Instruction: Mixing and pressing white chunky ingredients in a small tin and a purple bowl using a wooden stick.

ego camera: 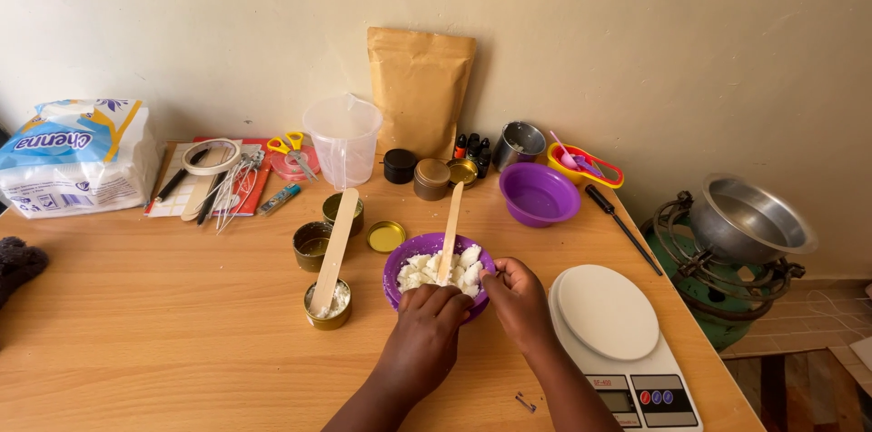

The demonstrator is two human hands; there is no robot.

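A small purple bowl (413, 250) of white wax chunks (463, 264) sits at the middle of the wooden table (163, 341), with a flat wooden stick (450, 218) leaning in it. My left hand (429, 327) grips the bowl's near rim. My right hand (516, 297) holds its right rim, fingers curled at the edge. Left of the bowl, a small gold tin (338, 305) holds some white wax and a second wooden stick (335, 246).
A white kitchen scale (618, 341) lies right of my hands. Behind are two more tins (313, 246), a gold lid (386, 237), a bigger purple bowl (540, 194), a plastic measuring jug (343, 137), a brown pouch (418, 87), scissors, tape, wicks. A burner with a metal pot (749, 218) stands off the table's right edge.
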